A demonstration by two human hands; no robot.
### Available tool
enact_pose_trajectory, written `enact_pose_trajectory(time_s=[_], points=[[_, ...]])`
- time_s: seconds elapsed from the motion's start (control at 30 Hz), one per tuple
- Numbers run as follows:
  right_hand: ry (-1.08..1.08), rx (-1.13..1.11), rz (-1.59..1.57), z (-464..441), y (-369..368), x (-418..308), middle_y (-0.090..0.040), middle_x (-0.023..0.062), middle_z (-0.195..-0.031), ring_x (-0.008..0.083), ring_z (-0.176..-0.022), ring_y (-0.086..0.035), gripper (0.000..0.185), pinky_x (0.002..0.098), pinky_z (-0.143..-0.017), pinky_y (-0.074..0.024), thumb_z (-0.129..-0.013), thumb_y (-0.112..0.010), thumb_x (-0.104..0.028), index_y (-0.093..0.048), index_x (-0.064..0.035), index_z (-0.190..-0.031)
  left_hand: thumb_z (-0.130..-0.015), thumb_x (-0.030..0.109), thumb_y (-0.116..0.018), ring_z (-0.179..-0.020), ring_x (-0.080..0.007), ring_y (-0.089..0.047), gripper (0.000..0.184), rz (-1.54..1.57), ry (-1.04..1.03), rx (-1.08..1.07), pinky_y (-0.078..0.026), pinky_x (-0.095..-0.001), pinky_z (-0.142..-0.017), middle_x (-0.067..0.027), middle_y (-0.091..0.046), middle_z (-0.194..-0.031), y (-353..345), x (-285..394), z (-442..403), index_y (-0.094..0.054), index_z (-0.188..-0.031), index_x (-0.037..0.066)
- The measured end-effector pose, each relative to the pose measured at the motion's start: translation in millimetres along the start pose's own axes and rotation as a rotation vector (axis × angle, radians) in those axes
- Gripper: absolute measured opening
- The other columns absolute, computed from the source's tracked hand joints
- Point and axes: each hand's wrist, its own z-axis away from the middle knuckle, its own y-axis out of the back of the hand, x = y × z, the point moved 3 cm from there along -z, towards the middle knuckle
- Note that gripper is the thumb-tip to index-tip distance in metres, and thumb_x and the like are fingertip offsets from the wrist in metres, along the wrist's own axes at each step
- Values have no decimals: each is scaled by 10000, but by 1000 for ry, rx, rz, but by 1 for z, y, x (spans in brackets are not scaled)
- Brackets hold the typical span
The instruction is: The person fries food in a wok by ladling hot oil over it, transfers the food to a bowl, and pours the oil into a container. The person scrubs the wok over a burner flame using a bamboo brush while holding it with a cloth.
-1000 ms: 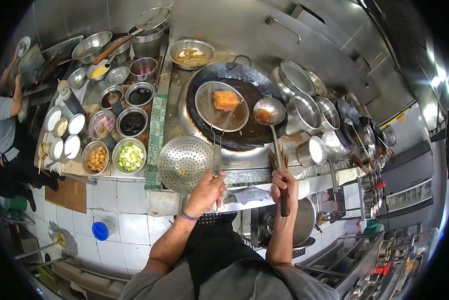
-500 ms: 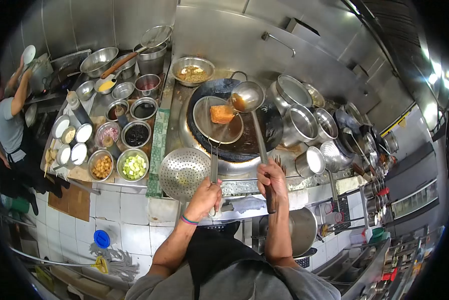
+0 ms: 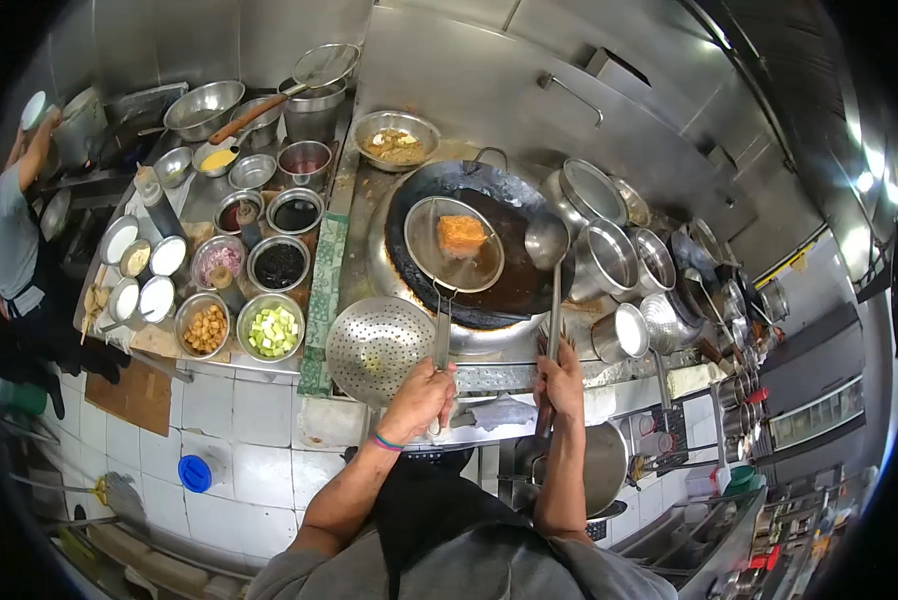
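Note:
My left hand (image 3: 421,402) is closed round the handle of a mesh strainer (image 3: 427,262), which is over the wok (image 3: 409,190). A golden-orange fried block (image 3: 461,236) rests on the mesh. In my right hand (image 3: 561,378) is the long handle of a ladle (image 3: 547,240); its bowl is at the right side of the wok, over or in the dark liquid (image 3: 517,262). What the bowl holds cannot be made out. Just left of the strainer's handle lies a perforated skimmer (image 3: 377,350).
Bowls of green cubes (image 3: 273,330), brown cubes (image 3: 205,330) and sauces stand at the left. Behind the wok is a metal bowl of food (image 3: 395,142). Pots (image 3: 609,255) crowd the right side. Another person (image 3: 9,230) works at the far left, one arm raised.
Half a second ago the ladle was above the strainer, beside the fried block. It has since moved right and down to the wok's right side. The strainer stays over the wok.

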Motion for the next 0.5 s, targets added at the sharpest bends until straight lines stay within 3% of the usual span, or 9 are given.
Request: enact_pose_trajectory(time_s=[0.13, 0.17, 0.2, 0.3, 0.33, 0.4, 0.43, 0.47, 0.5], points=[[-185, 38, -352, 15, 0, -8, -446, -21, -603, 65, -411, -412, 69, 252, -308, -348, -917, -524, -48, -509, -64, -982, -1013, 176, -481, -450, -115, -458, 156, -7, -11, -23, -405, -295, -350, -20, -475, -651, 2, 5, -5, -463, -1045, 24], [-307, -105, -822, 6, 22, 19, -441, -28, -650, 56, -428, -398, 62, 245, -320, -337, -938, -518, -65, -470, -78, -900, -1010, 185, -483, -442, -120, -468, 161, 0, -14, -35, -407, -298, -351, -22, -479, -649, 3, 6, -6, -448, -1016, 28], [-356, -248, -978, 7, 25, 17, -440, -29, -683, 47, -436, -393, 115, 233, -333, -326, -960, -499, -85, -446, -80, -858, -1016, 201, -482, -441, -119, -468, 173, 12, -10, -64, -408, -298, -352, -19, -475, -640, 2, 1, -10, -444, -997, 34], [-303, -458, -980, 21, 13, -11, -397, -66, -599, 23, -417, -357, 154, 217, -322, -246, -963, -478, -78, -434, -64, -817, -1014, 258, -526, -456, -103, -468, 226, 17, -18, -43, -411, -283, -362, -9, -479, -640, 11, -12, -16, -462, -938, 55], [-321, -286, -1136, 14, 21, 1, -405, -60, -619, 26, -435, -387, 157, 222, -316, -242, -960, -478, -73, -433, -69, -810, -1002, 283, -571, -474, -88, -470, 248, 8, -14, -22, -413, -267, -370, -5, -492, -660, 12, -11, -17, -486, -919, 65], [-343, -288, -1192, 17, 18, -4, -420, -16, -662, 46, -465, -421, 110, 226, -326, -276, -970, -451, -66, -468, 37, -1000, -1008, 292, -560, -480, -89, -472, 279, 31, -62, -39, -400, -264, -372, -1, -485, -661, 4, 7, -5, -455, -860, 80], [-354, -289, -1220, 18, 17, -7, -428, 6, -683, 57, -479, -438, 202, 228, -330, -293, -974, -438, -63, -486, 91, -1095, -1005, 275, -560, -480, -87, -468, 260, 36, -60, -39, -392, -262, -372, 4, -479, -664, 3, 2, -12, -460, -869, 78], [-325, -366, -1227, 13, 18, -4, -430, 29, -739, 68, -514, -451, 367, 229, -328, -317, -976, -432, -64, -405, 142, -1278, -1002, 258, -560, -481, -84, -465, 240, 43, -55, -50, -385, -260, -372, 9, -473, -666, 2, 0, -14, -464, -878, 76], [-319, -388, -1186, 7, 21, 2, -427, 37, -761, 70, -521, -450, 361, 233, -328, -335, -976, -434, -66, -410, 136, -1274, -999, 247, -559, -478, -82, -461, 227, 46, -57, -39, -382, -260, -372, 12, -469, -667, 3, -2, -15, -468, -884, 74]])
